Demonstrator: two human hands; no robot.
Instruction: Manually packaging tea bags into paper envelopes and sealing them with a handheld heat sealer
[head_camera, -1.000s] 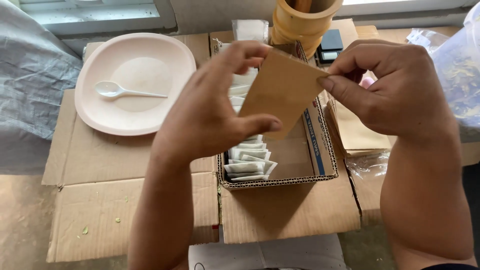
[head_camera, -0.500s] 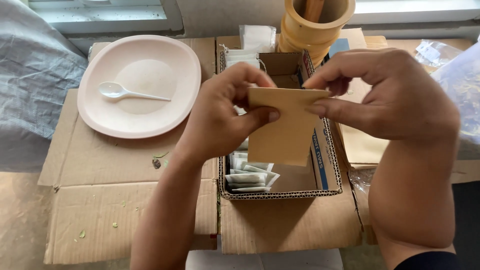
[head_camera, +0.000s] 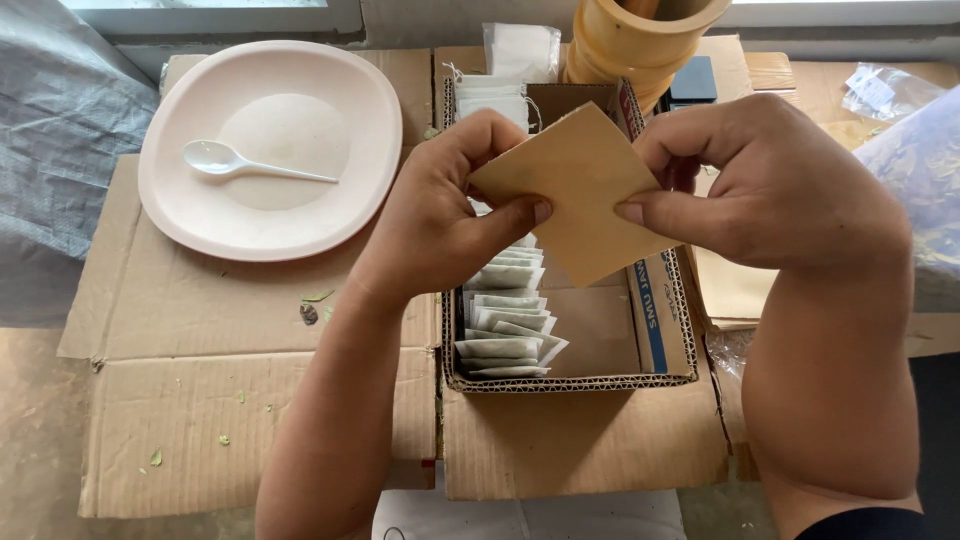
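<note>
So I've got the brown paper envelope (head_camera: 580, 195) pinched in both hands right now, held up over the open cardboard box (head_camera: 570, 382). My left hand (head_camera: 440, 215) has the left edge clamped between thumb and fingers (head_camera: 490, 135), and my right hand (head_camera: 770, 185) is gripping the right edge the same way, thumb on the front face.

What's different from a second ago: the envelope was tilted more upright and turned edge-ish toward me, then I had it flat with the top edge level, and now it's rotated into a diamond, one corner pointing up. Both hands have stayed on it the whole time, so it's being turned over and worked at, not set down.

The box under it holds a row of small white sachets (head_camera: 505, 320), teabags I think, but the envelope covers the back half of the row so I can't say how many. More white ones (head_camera: 520, 50) sit behind the box. To the left there's a pale pink plate (head_camera: 180, 200) with a white plastic spoon (head_camera: 240, 163) on it, all sitting on flattened cardboard (head_camera: 220, 400). The tan cylinder thing (head_camera: 640, 40) up top is cut off by the frame, no clue what it is. Can't tell whether the envelope's mouth is open either.
</note>
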